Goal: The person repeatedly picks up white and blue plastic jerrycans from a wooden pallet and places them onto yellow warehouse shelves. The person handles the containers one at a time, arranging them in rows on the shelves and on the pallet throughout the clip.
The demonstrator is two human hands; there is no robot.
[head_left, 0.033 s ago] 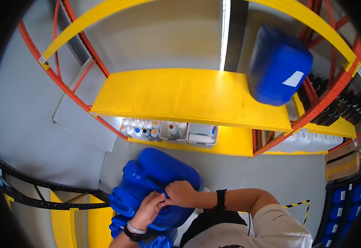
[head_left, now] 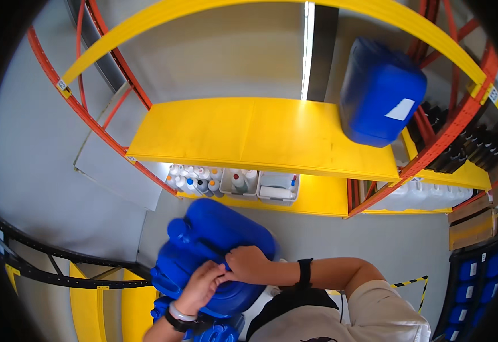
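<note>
A blue jerrycan (head_left: 235, 225) lies tilted on its side before me, its round cap (head_left: 179, 229) toward the left. At its handle side, my right hand (head_left: 248, 264) is closed in a fist. My left hand (head_left: 202, 288) comes up from below, its fingers closed and touching the right hand's fingertips. Both hands appear to grip the handle, though the fingers cover most of it. More blue jerrycans (head_left: 169, 276) stand beneath and beside it, one of them (head_left: 220, 332) below my left wrist.
Ahead stands a yellow shelf (head_left: 203, 131) on red uprights, with a large blue jerrycan (head_left: 380, 97) at its right end. White bottles (head_left: 189, 182) and grey bins (head_left: 277, 196) fill the lower level. Blue bins (head_left: 466, 293) are at right; a black-framed yellow rack (head_left: 86, 305) is at left.
The tilted jerrycan and both hands have shifted slightly upward in the picture together. The view has moved a little. Both hands keep the same pose.
</note>
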